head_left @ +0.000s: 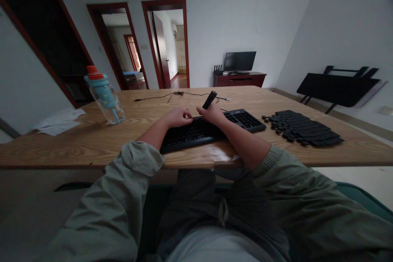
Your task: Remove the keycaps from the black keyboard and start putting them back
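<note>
One black keyboard beneath both hands

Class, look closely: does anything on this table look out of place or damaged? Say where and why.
Yes. At the near edge of the wood-grain table, in front of the keyboard, a shiny patch, possibly clear film or tape, interrupts the otherwise matt surface. Also, the white papers at the left lie rumpled and uneven.

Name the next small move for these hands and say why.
Probably steady the keyboard with the left hand: it is already at the far edge, while the right hand, close beside it, grips a tilted black object over the keyboard. Whether the object's lower end touches the keys is hidden.
</note>
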`<state>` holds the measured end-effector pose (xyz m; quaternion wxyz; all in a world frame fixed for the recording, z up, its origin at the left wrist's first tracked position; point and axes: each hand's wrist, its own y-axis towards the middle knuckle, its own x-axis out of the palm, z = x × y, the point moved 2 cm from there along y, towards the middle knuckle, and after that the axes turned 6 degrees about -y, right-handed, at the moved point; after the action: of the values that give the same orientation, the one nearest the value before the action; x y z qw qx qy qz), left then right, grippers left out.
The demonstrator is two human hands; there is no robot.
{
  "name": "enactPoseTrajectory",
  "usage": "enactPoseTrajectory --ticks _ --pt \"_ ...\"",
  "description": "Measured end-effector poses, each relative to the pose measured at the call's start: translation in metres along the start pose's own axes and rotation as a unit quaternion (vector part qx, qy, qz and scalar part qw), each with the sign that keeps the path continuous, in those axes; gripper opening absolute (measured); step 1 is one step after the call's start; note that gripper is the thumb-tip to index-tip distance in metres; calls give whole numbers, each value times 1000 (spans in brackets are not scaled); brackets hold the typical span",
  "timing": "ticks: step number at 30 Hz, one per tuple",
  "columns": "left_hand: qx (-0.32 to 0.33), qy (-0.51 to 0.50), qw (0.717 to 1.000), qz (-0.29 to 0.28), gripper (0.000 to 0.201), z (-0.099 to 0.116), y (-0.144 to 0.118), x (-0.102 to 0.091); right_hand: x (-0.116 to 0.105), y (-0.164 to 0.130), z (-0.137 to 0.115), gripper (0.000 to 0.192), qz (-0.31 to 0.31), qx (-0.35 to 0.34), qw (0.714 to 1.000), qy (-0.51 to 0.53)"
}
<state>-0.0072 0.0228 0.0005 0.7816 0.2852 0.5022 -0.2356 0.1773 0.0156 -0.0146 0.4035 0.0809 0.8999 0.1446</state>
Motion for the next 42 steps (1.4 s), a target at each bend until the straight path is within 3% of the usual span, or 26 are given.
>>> enactPoseTrajectory --ticks 6,13,16,19,21,25,29,42 --pt "-19 -14 998 53 32 7 -3 -2 -2 2 0 23 -18 -26 1000 -1" --pt "16 54 998 -9 34 5 2 4 2 6 1 18 6 -50 998 30" --pt "13 63 998 -25 34 5 3 3 9 6 -7 18 34 -27 988 150" --pt "3 61 997 -39 33 7 1 1 21 5 -20 26 53 20 945 321" --pt "-2 63 997 -46 32 9 0 0 30 4 -28 27 65 62 920 382" --pt "3 55 997 -54 29 9 0 0 39 4 -34 28 105 117 918 363" --pt "8 45 998 -44 28 5 0 1 41 6 -30 26 119 119 923 345" --pt "-16 44 998 -52 34 4 -2 -2 43 18 -32 21 71 98 944 306"
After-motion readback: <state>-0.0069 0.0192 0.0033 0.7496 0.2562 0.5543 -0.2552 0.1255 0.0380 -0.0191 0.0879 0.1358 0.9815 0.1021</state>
